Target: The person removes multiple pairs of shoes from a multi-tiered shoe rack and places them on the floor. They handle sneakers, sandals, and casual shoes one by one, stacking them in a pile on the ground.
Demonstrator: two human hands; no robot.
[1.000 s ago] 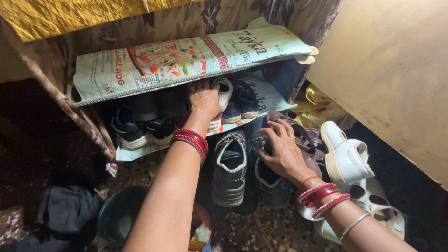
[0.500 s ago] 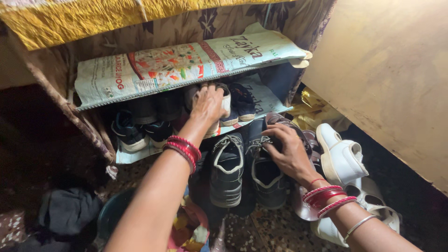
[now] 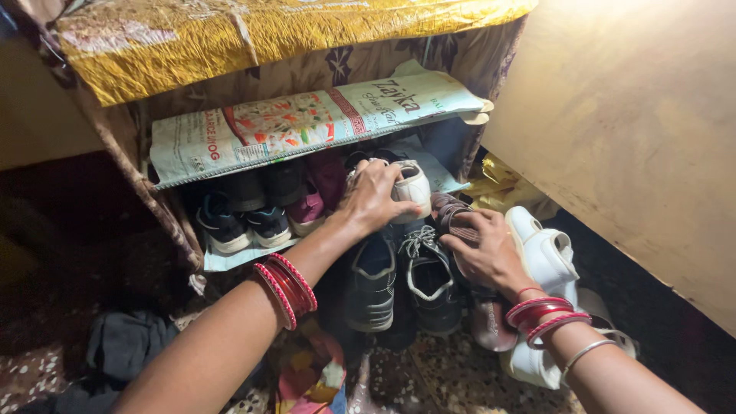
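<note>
- A heap of dark cloth (image 3: pixel 123 349) is seen on the floor, well to the left of the left fingers and below them.
- Dark sneakers (image 3: pixel 234 218) are lined up on the lower shelf, left of the left fingers, with a pink shoe (image 3: pixel 308 211) just beside them.
- A printed sack (image 3: pixel 307 123) is spread over the shelf above the left fingers.
- The left hand (image 3: pixel 372 201) is stretched out at the front of the shelf, and its fingers are clamped on a white shoe (image 3: pixel 410 188); the shoe is held tilted at the shelf's edge, to the right of the knuckles.
- A pair of dark laced shoes (image 3: pixel 399 276) is stood on the floor below the left fingers.
- The right hand (image 3: pixel 487 249) is laid just right of those laced shoes; its fingers are curled together around the strap of a brown sandal (image 3: pixel 460 218), which is gripped at its upper end.
- White shoes (image 3: pixel 548 257) are set on the floor right of the right fingers, close against the wrist.
- A pale board (image 3: pixel 636 130) is leaned further right.
</note>
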